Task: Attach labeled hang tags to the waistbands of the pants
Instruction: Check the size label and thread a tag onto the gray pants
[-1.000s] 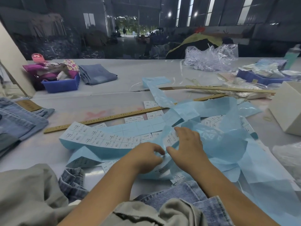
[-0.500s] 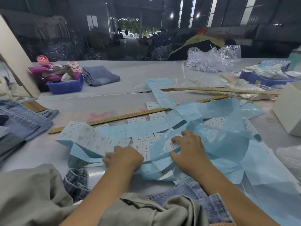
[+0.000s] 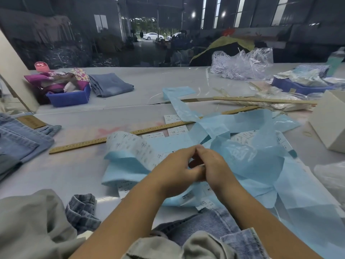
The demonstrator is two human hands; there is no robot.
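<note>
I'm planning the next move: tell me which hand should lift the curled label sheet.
Left. The left hand lies right beside the curled label sheet, whose raised end is on that side. The right hand sits over the blue backing paper, farther away.

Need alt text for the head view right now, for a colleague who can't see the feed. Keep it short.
Both hands, left hand and right hand, meet fingertip to fingertip over a tangle of blue label backing strips on a grey table; what they pinch is hidden. A curled label sheet lifts at left, a wooden ruler lies behind, jeans nearest.
</note>
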